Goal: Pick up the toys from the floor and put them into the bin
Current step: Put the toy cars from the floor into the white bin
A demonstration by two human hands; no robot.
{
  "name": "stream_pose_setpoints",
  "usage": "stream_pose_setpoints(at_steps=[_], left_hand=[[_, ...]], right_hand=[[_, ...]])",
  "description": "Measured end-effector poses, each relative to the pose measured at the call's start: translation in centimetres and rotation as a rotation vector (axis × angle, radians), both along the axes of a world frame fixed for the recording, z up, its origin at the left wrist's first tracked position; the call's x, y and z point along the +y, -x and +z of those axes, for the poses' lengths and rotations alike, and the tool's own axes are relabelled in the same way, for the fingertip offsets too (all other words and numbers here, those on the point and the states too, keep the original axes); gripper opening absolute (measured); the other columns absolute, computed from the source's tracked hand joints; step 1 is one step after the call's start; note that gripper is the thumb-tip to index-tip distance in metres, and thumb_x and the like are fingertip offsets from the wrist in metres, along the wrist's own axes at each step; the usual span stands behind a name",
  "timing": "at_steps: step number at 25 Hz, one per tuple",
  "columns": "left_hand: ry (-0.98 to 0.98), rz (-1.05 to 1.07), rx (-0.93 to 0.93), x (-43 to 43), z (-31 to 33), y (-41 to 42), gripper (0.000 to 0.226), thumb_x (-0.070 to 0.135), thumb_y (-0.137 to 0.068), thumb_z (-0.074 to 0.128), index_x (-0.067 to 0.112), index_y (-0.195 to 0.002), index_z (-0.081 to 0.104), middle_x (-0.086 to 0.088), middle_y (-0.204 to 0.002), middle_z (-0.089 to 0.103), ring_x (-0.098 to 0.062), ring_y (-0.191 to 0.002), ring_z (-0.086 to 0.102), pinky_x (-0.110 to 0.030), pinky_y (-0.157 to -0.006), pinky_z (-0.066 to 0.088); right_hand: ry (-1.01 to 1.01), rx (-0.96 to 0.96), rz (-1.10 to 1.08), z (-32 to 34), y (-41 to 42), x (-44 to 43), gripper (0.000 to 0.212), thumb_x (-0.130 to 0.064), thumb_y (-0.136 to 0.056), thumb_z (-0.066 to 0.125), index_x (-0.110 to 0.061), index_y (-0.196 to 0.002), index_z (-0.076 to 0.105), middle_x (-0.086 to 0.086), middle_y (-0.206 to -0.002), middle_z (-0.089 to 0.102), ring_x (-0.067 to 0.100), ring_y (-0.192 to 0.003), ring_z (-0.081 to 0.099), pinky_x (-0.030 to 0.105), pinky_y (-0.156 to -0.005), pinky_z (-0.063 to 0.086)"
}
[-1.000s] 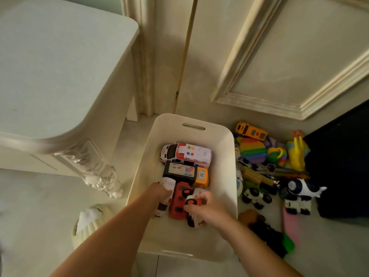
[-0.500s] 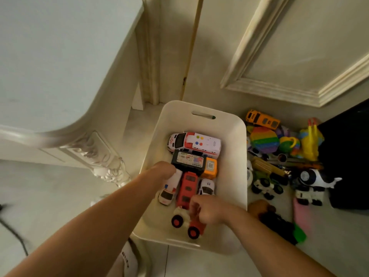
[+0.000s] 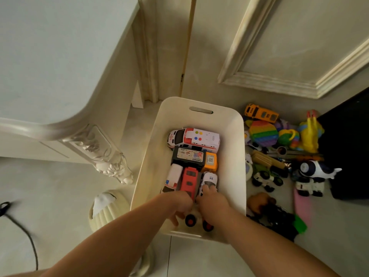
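Arms extended forward, left hand (image 3: 179, 203) just beside right hand (image 3: 212, 200).

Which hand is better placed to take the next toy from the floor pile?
Right, probably. The right hand sits nearer the toy pile beside the bin; the left hand would have to cross it.

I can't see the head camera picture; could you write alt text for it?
A person's left hand and right hand meet over a red-wheeled toy inside a white bin packed with toy vehicles. More colourful toys lie on the floor to its right.
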State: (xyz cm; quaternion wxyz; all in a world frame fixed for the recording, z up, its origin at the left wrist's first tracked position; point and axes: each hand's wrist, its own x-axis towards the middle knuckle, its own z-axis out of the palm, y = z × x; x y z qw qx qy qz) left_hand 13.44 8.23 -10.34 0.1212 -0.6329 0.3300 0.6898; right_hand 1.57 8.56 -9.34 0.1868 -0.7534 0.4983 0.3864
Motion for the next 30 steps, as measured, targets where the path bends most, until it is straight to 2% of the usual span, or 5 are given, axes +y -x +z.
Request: stream_pose_setpoints(at_steps=[8, 15, 24, 27, 30], left_hand=[[0.025, -0.1, -0.016, -0.9, -0.1, 0.4, 0.04, 0.015, -0.097, 0.046, 0.006, -0.136, 0.045, -0.013, -0.136, 0.054, -0.026, -0.117, 0.058, -0.04, -0.093, 0.053], [0.033, -0.113, -0.019, 1.1, 0.0, 1.1, 0.045, 0.005, -0.09, 0.051, 0.014, -0.134, 0.049, -0.003, -0.136, 0.054, -0.017, -0.119, 0.053, -0.033, -0.095, 0.05], [0.702, -0.026, -0.042, -7.9, 11.2, 8.4, 0.02, 0.015, -0.096, 0.046, 0.008, -0.102, 0.064, -0.002, -0.078, 0.066, -0.015, -0.065, 0.064, -0.028, -0.059, 0.055], [0.799, 0.124, 0.17, -8.9, 13.4, 12.8, 0.024, 0.009, -0.094, 0.047, 0.018, -0.104, 0.067, 0.002, -0.085, 0.069, -0.008, -0.07, 0.064, -0.019, -0.055, 0.053], [0.686, -0.017, 0.311, -8.4, 12.3, 16.1, 0.029, 0.015, -0.096, 0.048, 0.026, -0.119, 0.063, -0.005, -0.116, 0.066, -0.017, -0.102, 0.064, -0.033, -0.088, 0.055]], right_hand=[[0.054, -0.072, -0.095, 0.5, 1.1, 0.3, 0.033, -0.013, -0.096, 0.043, -0.011, -0.129, 0.049, 0.014, -0.129, 0.054, 0.032, -0.116, 0.054, 0.041, -0.089, 0.047], [-0.359, 0.09, -0.235, 0.7, 0.3, -0.9, 0.049, -0.02, -0.097, 0.051, -0.007, -0.142, 0.038, 0.014, -0.146, 0.04, 0.031, -0.132, 0.042, 0.038, -0.106, 0.038], [0.669, -1.078, -0.913, 10.1, 9.6, -4.1, 0.022, -0.016, -0.096, 0.044, -0.02, -0.103, 0.065, -0.007, -0.09, 0.062, 0.008, -0.077, 0.054, 0.019, -0.058, 0.037], [0.768, -0.9, -1.089, 6.9, 17.5, -6.2, 0.02, -0.014, -0.096, 0.046, -0.018, -0.106, 0.063, 0.003, -0.11, 0.063, 0.016, -0.09, 0.056, 0.026, -0.067, 0.042], [0.479, -0.571, -1.116, 1.0, 24.2, -6.2, 0.04, -0.011, -0.092, 0.052, -0.015, -0.131, 0.054, 0.012, -0.133, 0.052, 0.03, -0.113, 0.055, 0.039, -0.089, 0.05]])
